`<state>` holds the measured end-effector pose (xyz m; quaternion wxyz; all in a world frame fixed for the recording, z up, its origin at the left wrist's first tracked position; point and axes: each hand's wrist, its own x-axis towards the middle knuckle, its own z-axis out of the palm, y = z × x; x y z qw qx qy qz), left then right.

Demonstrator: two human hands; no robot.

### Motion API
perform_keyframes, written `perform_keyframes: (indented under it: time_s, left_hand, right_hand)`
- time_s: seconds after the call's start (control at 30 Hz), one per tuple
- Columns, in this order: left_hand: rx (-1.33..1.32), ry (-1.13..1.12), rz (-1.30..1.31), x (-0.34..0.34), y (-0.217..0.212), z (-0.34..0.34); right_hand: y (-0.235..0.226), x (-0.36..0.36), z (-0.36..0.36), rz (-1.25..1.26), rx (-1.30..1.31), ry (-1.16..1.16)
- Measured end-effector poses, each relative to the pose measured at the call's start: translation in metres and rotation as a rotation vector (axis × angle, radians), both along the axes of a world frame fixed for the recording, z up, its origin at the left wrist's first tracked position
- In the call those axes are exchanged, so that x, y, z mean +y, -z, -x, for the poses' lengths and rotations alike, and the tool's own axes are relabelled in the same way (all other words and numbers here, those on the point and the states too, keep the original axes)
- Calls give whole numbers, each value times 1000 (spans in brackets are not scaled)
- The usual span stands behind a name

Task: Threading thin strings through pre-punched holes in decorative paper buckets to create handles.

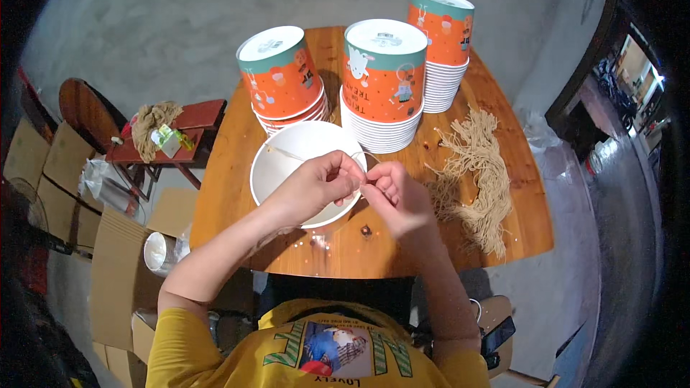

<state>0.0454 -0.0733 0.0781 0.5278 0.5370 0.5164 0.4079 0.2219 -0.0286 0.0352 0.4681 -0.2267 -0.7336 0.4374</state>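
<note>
My left hand (316, 185) and my right hand (399, 200) meet fingertip to fingertip over the near right rim of a white paper bucket (277, 172), whose open mouth faces me. Both hands are closed in a pinch on a thin pale cord (371, 154), which loops up behind the fingers. A stretch of the same pale colour crosses the bucket's mouth beyond my left hand. The exact point where the fingers meet is too small to make out. To the right of my right hand lies a loose bundle of beige cords (485, 187).
Behind the bucket, upside-down orange and green paper buckets stand in a left stack (280, 82), a middle stack (384, 86) and a far right stack (442, 36) on the wooden table (338, 255). A red bench (205, 115) and cardboard (118, 266) are at the left.
</note>
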Motion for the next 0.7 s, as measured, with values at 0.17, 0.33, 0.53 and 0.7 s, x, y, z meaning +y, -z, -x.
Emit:
perform_keyframes:
  time_s: [0.17,0.33,0.53,0.7]
  left_hand:
    - [76,-20,33,2,-3,-4]
    - [15,2,76,5,-4,-6]
    - [-57,58,66,13,5,-6]
    - [-82,105,111,10,2,-5]
  right_hand:
    - [-14,2,-27,-747,-397,125]
    - [-36,-9,-24,-517,-486,9]
    - [-46,9,-9,-328,-363,-79]
    - [-40,29,-5,-332,-356,64]
